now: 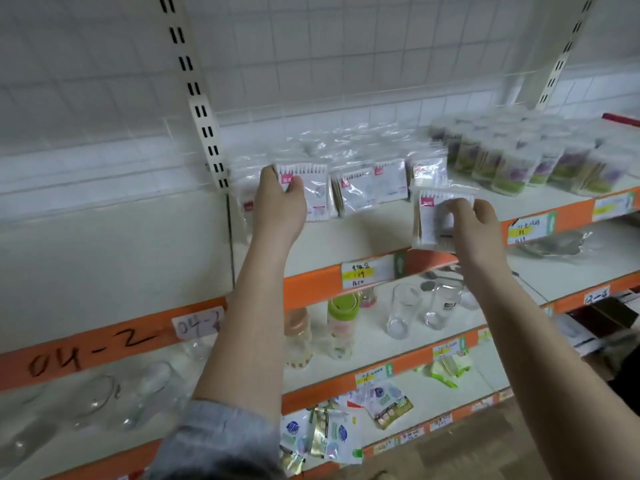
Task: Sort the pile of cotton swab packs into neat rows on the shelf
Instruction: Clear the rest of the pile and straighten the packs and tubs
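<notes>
Flat clear cotton swab packs with pink labels stand in a row on the white shelf (346, 237). My left hand (278, 202) grips the leftmost upright pack (311, 188) near the shelf's left post, thumb on its front. My right hand (474, 223) holds a small stack of packs (433, 216) just above the shelf's front edge, to the right of the row. More packs (367, 187) lean upright between my hands, and loose ones (346, 143) lie piled behind them.
Round tubs of swabs with purple and green labels (519, 157) fill the shelf's right side. An orange shelf edge with price tags (360, 273) runs below. The lower shelves hold glasses (401, 311), baby bottles (341, 327) and sachets (325, 431).
</notes>
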### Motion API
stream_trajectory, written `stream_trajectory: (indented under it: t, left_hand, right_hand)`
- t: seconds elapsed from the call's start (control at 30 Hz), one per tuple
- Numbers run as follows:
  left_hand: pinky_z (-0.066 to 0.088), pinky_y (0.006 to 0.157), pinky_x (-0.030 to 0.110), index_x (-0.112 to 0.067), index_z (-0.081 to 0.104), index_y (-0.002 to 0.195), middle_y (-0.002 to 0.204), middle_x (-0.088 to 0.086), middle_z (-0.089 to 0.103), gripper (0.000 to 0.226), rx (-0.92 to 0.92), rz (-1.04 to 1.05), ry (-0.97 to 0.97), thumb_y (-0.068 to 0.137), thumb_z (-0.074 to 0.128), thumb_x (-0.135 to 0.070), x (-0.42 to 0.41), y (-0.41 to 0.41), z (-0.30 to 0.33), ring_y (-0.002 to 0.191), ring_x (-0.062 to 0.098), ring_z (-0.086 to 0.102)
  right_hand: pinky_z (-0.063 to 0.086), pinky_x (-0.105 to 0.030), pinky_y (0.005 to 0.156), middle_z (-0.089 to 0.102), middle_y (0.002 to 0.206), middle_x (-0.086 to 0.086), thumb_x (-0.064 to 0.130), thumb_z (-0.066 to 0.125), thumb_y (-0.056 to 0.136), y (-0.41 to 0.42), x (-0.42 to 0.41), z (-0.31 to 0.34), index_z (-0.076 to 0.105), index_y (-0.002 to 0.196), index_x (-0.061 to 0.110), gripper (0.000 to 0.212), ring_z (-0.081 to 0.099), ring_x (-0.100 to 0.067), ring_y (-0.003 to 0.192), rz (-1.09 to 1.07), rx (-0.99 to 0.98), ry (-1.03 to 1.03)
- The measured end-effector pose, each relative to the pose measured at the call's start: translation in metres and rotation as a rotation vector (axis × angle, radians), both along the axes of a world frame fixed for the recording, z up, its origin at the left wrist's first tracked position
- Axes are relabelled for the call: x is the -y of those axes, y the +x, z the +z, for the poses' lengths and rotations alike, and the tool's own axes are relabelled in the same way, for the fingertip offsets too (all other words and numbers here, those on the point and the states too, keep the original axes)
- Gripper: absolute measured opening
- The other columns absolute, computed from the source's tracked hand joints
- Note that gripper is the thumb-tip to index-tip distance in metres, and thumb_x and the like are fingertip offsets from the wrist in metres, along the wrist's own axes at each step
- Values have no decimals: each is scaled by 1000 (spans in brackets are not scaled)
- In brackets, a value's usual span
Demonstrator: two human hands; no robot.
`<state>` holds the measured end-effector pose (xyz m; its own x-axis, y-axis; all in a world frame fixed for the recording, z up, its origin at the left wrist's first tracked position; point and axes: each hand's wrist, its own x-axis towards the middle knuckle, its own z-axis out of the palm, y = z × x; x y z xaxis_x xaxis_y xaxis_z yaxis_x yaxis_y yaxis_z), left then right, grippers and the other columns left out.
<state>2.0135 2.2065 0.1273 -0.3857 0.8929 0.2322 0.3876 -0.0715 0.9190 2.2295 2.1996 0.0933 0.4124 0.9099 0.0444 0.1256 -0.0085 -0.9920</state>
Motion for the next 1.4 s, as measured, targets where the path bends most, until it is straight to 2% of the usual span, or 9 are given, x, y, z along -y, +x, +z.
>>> stream_trajectory:
  t: [0.2,0.43,0.67,0.83,0.93,1.03,1.13,1.23,1.4]
  left_hand:
    - [40,74,27,-8,48,110,95,1,52,21,28,20,14,97,40,-22,-62,31,14,85,20,50]
    - [34,57,18,-11,42,92,74,-7,44,11,-16,46,24,97,42,-20,-91,53,14,64,6,42]
    - [36,59,19,-9,47,110,90,-4,48,19,-43,127,-4,98,40,-23,-86,68,9,76,13,45]
    - [31,50,-4,-10,47,109,89,-3,46,18,-50,271,-28,99,39,-22,-75,80,7,63,0,35]
    - [31,48,-1,-12,44,102,84,-3,43,12,-44,324,-32,99,39,-22,-70,86,8,61,0,34]
    - [35,54,11,-10,46,103,80,-4,43,13,-65,365,-35,98,40,-21,-66,89,6,62,2,37]
    - [30,57,20,-5,47,96,83,6,41,13,-80,391,-21,96,41,-16,-63,90,2,67,13,36]
    - [30,58,21,-6,44,90,79,5,40,9,-80,393,-11,94,42,-13,-59,92,-1,72,16,36]
    - [32,58,21,-3,46,93,82,7,41,12,-95,398,-24,95,42,-14,-54,92,-2,71,17,37]
  right_hand:
    - [50,-41,82,51,83,0,43,49,70,19,-66,5,52,90,15,35,56,-26,86,71,64,41]
    - [34,-8,52,38,69,9,23,50,95,31,-113,4,41,98,12,14,44,10,52,148,212,215]
    - [49,-36,74,62,98,-5,21,65,86,38,-141,15,49,101,16,23,61,-23,84,386,254,239]
    - [47,-27,56,62,99,-4,17,68,85,48,-156,26,50,111,20,32,63,-23,82,660,366,181]
    - [39,-13,41,61,96,-4,8,60,89,45,-162,29,54,107,23,24,63,-22,78,765,443,182]
    - [36,-12,34,59,94,-25,3,54,91,43,-164,27,52,103,21,21,58,-14,60,829,416,131]
    - [41,-11,48,61,101,-23,6,58,90,42,-169,15,55,105,19,20,60,-28,75,785,474,218]
    - [33,-3,67,58,112,-7,8,65,84,42,-171,8,62,111,11,27,52,-14,84,675,609,350]
    - [28,1,74,60,112,-2,8,71,78,44,-169,7,67,109,10,31,51,-11,96,618,664,390]
